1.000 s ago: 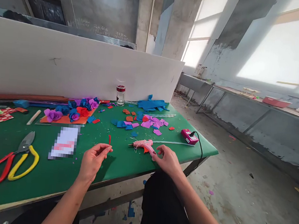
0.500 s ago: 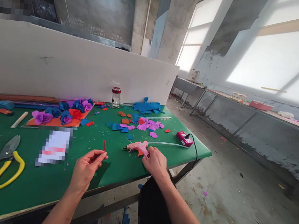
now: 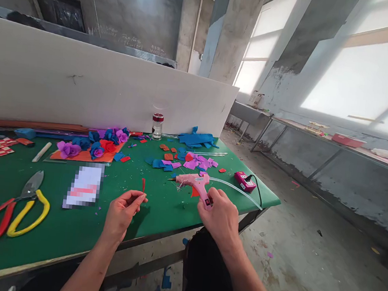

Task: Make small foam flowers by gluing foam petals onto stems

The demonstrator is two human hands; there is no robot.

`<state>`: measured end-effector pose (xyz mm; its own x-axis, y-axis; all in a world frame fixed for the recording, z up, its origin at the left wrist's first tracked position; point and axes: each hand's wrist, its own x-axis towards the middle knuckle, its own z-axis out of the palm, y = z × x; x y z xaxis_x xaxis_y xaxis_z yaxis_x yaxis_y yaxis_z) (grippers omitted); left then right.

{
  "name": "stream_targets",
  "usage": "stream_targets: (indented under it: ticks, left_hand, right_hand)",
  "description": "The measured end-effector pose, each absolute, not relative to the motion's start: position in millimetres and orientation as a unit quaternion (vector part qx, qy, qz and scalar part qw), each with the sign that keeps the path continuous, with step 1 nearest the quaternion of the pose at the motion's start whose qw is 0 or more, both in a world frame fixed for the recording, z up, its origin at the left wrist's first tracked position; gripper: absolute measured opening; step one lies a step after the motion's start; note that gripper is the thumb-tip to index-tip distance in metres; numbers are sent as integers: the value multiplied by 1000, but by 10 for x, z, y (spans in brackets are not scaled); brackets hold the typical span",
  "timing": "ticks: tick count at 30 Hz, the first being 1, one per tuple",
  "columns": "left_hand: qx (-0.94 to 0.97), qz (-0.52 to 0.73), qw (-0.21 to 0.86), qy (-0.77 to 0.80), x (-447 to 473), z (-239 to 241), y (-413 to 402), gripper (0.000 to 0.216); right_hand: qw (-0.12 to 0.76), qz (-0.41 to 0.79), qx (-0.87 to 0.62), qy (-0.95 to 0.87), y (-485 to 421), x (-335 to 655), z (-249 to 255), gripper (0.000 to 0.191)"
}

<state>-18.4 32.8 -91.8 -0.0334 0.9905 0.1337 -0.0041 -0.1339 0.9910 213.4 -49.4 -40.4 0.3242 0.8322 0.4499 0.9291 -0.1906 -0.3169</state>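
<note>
Between thumb and fingertips, my left hand (image 3: 123, 213) pinches a thin red strip (image 3: 143, 185) that points upward. My right hand (image 3: 220, 214) is wrapped round the handle of a pink glue gun (image 3: 199, 185), whose nozzle points left toward the strip. A clear glue stick (image 3: 238, 188) trails out of the gun's back end. Under the gun an orange-red paper piece (image 3: 195, 192) partly shows. Just beyond lie loose purple paper pieces (image 3: 195, 161) and blue pieces (image 3: 158, 163) on the green table (image 3: 169, 216).
Scissors (image 3: 27, 198) with red and yellow handles lie at left, near a blurred white paper (image 3: 85, 185). Paper flowers (image 3: 98, 145) sit on an orange sheet. A red-lidded jar (image 3: 157, 126) stands by the white board (image 3: 117, 88). A magenta power socket (image 3: 245, 181) is near the right edge.
My right hand has raised the glue gun off the table, and its glue stick now bends downward. My left hand still holds the red strip. The view has shifted slightly left.
</note>
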Motion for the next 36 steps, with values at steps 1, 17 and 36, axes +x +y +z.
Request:
stream_targets:
  ticks: [1, 17, 36]
  left_hand:
    - [522, 543, 459, 472, -182, -915, 326, 29]
    - [616, 427, 519, 411, 289, -353, 787, 29]
    - [499, 374, 703, 342, 1259, -396, 1471, 11]
  right_hand:
    - [273, -91, -767, -573, -510, 2152, -380, 10]
    - [228, -109, -776, -577, -359, 2780, -751, 14]
    - [221, -109, -750, -614, -452, 2977, -831, 15]
